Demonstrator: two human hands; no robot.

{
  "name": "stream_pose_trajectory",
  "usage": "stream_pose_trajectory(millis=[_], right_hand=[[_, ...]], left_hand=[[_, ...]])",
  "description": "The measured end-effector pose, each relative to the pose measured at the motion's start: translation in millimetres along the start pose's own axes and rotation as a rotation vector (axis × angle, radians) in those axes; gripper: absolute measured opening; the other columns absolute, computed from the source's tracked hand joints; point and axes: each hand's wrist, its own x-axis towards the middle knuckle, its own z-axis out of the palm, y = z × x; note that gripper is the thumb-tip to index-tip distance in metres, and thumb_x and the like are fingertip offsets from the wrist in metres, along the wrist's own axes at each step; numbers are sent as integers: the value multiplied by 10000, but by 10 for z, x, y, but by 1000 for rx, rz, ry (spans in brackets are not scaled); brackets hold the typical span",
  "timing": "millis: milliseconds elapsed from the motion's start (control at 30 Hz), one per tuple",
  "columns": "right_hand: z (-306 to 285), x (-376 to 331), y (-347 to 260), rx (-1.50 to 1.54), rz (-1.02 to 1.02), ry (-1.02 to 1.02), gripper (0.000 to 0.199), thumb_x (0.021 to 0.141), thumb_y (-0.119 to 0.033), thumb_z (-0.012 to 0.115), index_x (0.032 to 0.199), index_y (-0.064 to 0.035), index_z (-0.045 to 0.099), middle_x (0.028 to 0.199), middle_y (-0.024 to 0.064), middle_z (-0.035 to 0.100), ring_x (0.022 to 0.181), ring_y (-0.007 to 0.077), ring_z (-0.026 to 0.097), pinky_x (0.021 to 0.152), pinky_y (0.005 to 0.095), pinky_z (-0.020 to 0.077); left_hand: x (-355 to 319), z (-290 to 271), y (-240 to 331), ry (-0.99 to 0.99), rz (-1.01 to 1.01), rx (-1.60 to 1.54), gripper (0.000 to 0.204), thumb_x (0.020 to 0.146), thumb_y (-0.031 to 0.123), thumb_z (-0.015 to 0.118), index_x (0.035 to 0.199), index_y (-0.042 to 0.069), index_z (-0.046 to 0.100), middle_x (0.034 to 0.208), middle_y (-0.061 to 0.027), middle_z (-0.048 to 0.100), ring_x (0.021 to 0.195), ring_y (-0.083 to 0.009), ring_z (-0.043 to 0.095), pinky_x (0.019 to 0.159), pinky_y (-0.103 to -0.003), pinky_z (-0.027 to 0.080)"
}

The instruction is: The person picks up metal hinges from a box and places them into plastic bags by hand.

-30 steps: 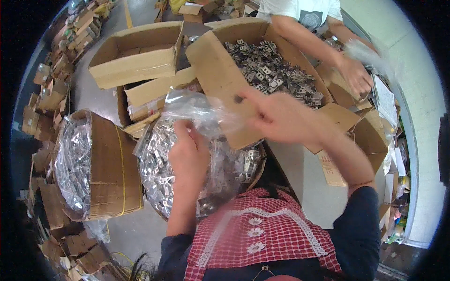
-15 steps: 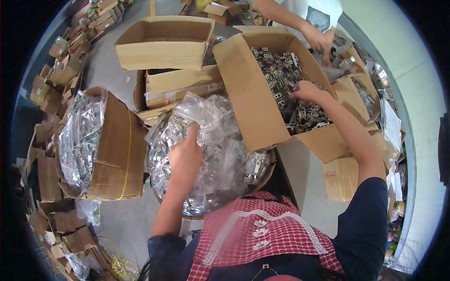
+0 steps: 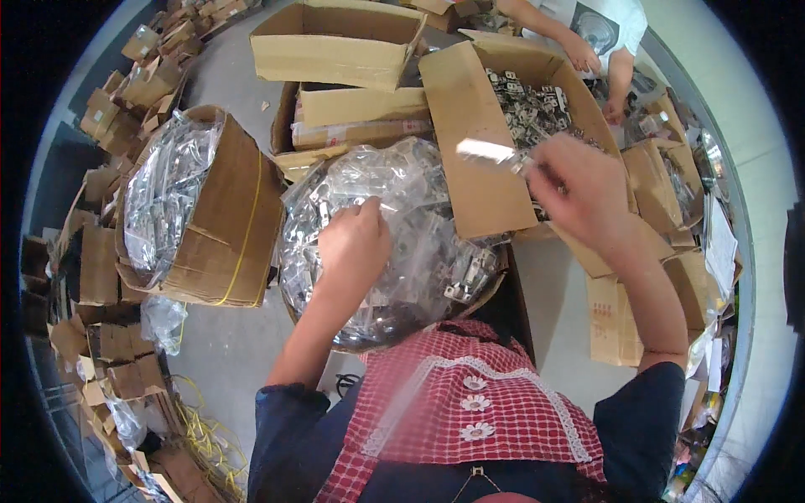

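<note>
At six o'clock, short navy cloth sleeves [image 3: 639, 417] flank a red-and-white checked apron [image 3: 524, 412] with white lace [image 3: 401, 408] and three white daisies [image 3: 475, 403].

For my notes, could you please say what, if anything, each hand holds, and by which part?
Right hand: blurred silvery piece, by its near end. Left hand, at plastic bags: cannot tell.

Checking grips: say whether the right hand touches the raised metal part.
Touching: the head view shows the right hand gripping the blurred metal part by one end.
</note>
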Motion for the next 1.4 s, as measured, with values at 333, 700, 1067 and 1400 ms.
stream_pose_trajectory(millis=[333,700,1067,1400], right_hand=[[341,-520,-516,-193,-499,-50,136,731,-174,623,841,-99,598,765,-1,532,718,133,587,604,269,457],[1340,-873,-628,-24,-192,91,148,778,-197,654,892,-102,653,805,8,614,748,177,647,626,313,496],[1791,-1312,-1072,-90,467,-369,291,950,-315,612,1042,-40,631,819,130,704,658,322,699,557,389,564],[1596,-1149,-930,1455,1179,-165,168,885,-143,746,818,-33,639,576,-34,512,412,54,410,375,238,303]], left_hand=[[-133,-321,406,-125,132,-144,245,842,178,647,1041,77,747,849,-154,709,813,-340,690,736,-446,547],[-331,133,411,89,147,-259,188,868,184,646,1016,104,730,859,-133,708,805,-343,689,692,-475,545],[-952,587,186,75,110,-39,244,890,181,636,1048,1,588,766,-187,695,674,-368,682,579,-450,551],[-894,458,225,96,57,-154,141,861,137,668,858,64,547,713,-140,650,663,-346,657,567,-456,526]])
